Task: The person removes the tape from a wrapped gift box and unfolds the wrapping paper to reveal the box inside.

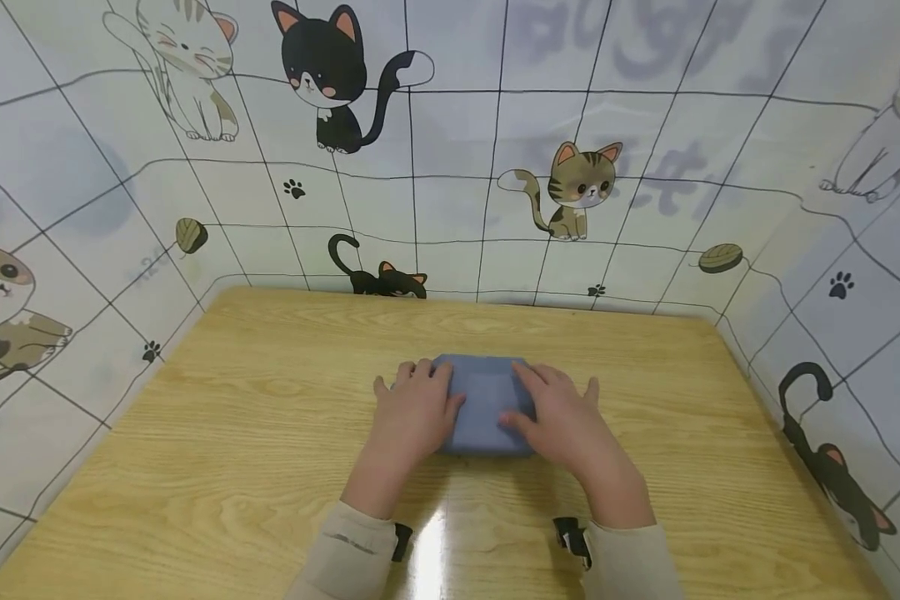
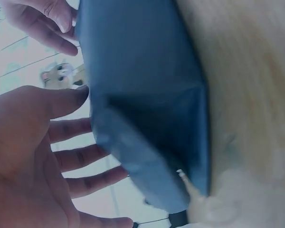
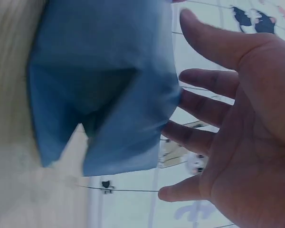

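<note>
A flat, box-shaped package in blue-grey wrapping (image 1: pixel 486 408) lies on the wooden table. My left hand (image 1: pixel 414 414) rests over its left side, fingers spread and thumb on the top. Over the right side lies my right hand (image 1: pixel 570 421), its fingers also extended and its thumb pointing inward across the top. In the left wrist view, the thumb and fingertips of the left hand (image 2: pixel 35 152) touch the wrapping beside an end flap (image 2: pixel 140 159) that stands out from a dark fold. A similar loose flap (image 3: pixel 128 128) shows at the other end in the right wrist view, near the right fingertips.
The light wooden table (image 1: pixel 232 433) spreads out around the package. A white wall covering with a grid and cartoon cats (image 1: pixel 457 200) encloses its back and both sides. Dark straps (image 1: pixel 572 537) show at the sleeve cuffs.
</note>
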Action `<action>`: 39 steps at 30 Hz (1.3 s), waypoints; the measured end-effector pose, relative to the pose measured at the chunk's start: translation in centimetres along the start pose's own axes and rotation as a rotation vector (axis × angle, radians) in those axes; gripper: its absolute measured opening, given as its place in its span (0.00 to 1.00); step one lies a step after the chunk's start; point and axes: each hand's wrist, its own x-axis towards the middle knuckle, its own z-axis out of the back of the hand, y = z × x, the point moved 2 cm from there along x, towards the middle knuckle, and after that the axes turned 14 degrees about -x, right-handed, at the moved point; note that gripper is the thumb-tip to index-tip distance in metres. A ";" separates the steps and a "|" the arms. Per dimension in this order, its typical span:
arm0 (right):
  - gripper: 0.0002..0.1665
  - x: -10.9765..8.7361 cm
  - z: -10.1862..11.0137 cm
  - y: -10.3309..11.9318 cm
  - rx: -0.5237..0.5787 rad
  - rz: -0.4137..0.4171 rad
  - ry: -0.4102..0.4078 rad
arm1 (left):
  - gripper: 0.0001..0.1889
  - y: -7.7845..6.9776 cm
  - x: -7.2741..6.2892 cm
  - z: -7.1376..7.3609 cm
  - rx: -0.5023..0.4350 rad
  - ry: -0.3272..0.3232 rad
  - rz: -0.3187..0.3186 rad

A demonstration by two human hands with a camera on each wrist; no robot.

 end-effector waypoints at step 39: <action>0.28 4.8 1.2 -3.0 0.273 0.165 0.135 | 0.22 5.7 5.9 4.1 -0.052 0.205 -0.170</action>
